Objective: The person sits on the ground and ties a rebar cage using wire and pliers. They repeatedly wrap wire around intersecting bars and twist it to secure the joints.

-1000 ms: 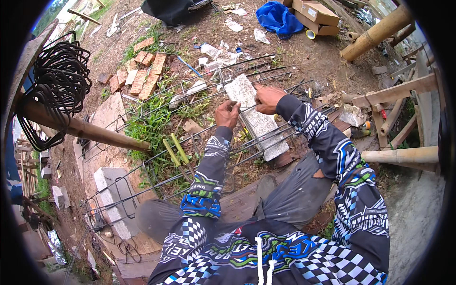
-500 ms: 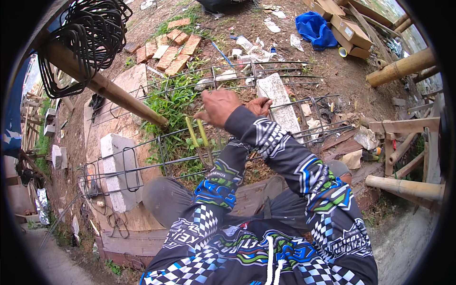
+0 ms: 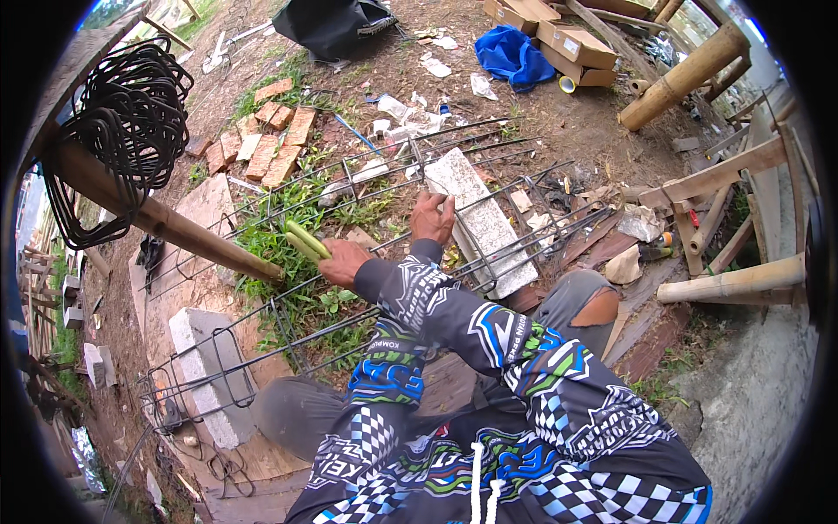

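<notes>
My arms cross. My right hand (image 3: 346, 264) reaches over to the left and is closed on pincers with yellow-green handles (image 3: 306, 241); their metal head is hidden. Further right, my left hand (image 3: 432, 217) has its fingers curled together at the bars of a steel rebar cage (image 3: 288, 298). Whatever sits between those fingers is too small or hidden to make out. The cage lies across in front of me, its long bars joined by square stirrups. A pale block (image 3: 485, 229) supports it on the right, and another white block (image 3: 208, 375) stands under its left end.
A bamboo pole (image 3: 205, 235) slants in from the left, with a bundle of black stirrups (image 3: 131, 131) hung on it. Broken bricks (image 3: 281, 157), a blue sheet (image 3: 513, 58) and cardboard boxes (image 3: 576, 52) lie beyond. Bamboo and timber framing (image 3: 733, 279) stands at the right.
My right hand has moved left and taken hold of the pincers, which were standing at the cage. My left hand is now plainly visible at the bars. The view has shifted.
</notes>
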### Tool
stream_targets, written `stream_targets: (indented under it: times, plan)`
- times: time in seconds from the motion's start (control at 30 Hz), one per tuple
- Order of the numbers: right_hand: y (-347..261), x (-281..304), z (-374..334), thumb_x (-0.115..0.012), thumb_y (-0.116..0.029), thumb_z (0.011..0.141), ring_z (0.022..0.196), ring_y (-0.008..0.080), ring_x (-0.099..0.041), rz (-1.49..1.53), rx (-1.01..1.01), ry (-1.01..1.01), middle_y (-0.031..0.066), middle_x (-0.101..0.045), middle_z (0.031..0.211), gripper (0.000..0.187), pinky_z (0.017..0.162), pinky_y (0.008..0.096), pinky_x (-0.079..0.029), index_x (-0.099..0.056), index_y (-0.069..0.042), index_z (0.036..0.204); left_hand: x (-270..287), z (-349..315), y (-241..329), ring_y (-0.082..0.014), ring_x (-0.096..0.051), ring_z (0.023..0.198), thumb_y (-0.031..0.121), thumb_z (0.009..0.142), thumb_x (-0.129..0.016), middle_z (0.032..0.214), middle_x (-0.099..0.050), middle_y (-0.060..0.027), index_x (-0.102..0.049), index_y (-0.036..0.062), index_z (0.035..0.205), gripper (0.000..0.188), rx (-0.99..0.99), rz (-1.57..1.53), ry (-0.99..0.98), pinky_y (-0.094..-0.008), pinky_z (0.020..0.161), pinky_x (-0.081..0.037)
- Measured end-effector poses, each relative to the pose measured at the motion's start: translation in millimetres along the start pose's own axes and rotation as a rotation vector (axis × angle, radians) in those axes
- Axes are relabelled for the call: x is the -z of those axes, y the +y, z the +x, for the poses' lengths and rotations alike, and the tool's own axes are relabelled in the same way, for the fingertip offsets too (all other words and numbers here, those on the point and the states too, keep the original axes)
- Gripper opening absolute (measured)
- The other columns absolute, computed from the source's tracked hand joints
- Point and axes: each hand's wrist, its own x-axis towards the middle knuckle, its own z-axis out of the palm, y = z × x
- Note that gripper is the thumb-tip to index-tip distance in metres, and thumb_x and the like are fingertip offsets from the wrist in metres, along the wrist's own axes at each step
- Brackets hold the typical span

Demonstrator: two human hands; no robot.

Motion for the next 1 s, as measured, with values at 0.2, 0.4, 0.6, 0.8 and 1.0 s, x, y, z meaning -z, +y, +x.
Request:
stream_targets:
  times: [0.2,0.4,0.6,0.8,1.0]
  plan:
    - [-18.9,136.8,-15.1,-0.075,-0.009,0.081,0.071,0.0184,-0.066,1.235,0.32,0.313,0.0091,-0.066,0.086,0.024,0.061,0.0318,-0.055,-0.052,-0.01,0.088,23.7,-0.8,0.7,-0.0201,-0.068,0.075,0.031,0.086,-0.067,0.083,-0.072,-0.0135,-0.072,0.0041,0.101,0.032,0.184,-0.076,-0.291,-0.036,0.07,-0.051]
    - [87.9,247.8,-33.4,-0.056,0.003,0.091,0.101,0.0226,-0.065,1.104,0.346,0.554,0.0127,-0.065,0.113,0.038,0.077,0.0408,-0.061,-0.059,-0.008,0.127,9.5,7.2,-12.8,-0.0227,-0.069,0.076,0.031,0.082,-0.075,0.085,-0.071,-0.0162,-0.066,-0.0012,0.101,0.039,0.366,-0.305,-0.286,-0.0358,0.071,-0.054]
    - [185.6,209.9,-11.5,-0.054,0.0,0.093,0.094,0.0183,-0.064,1.029,0.179,0.707,0.0092,-0.064,0.112,0.064,0.08,0.0413,-0.054,-0.038,-0.024,0.15,7.6,10.7,-2.6,-0.0202,-0.07,0.088,0.029,0.084,-0.076,0.094,-0.072,-0.0175,-0.056,-0.0009,0.117,0.049,0.417,-0.277,-0.353,-0.0307,0.074,-0.053]
    - [196.2,187.2,1.9,-0.05,-0.007,0.098,0.098,0.0227,-0.066,1.121,0.226,0.707,0.0123,-0.062,0.114,0.062,0.08,0.045,-0.059,-0.026,-0.02,0.154,14.9,12.2,15.0,-0.0246,-0.07,0.092,0.032,0.084,-0.076,0.105,-0.069,-0.0247,-0.052,-0.0058,0.128,0.063,0.473,-0.297,-0.368,-0.0327,0.077,-0.055]
    - [186.0,186.0,6.8,-0.049,-0.011,0.1,0.094,0.0204,-0.065,1.152,0.182,0.663,0.0106,-0.063,0.106,0.055,0.074,0.0399,-0.06,-0.03,-0.013,0.151,14.5,13.4,4.1,-0.0243,-0.071,0.092,0.031,0.084,-0.077,0.106,-0.069,-0.0251,-0.051,-0.0092,0.13,0.066,0.508,-0.328,-0.371,-0.0302,0.075,-0.056]
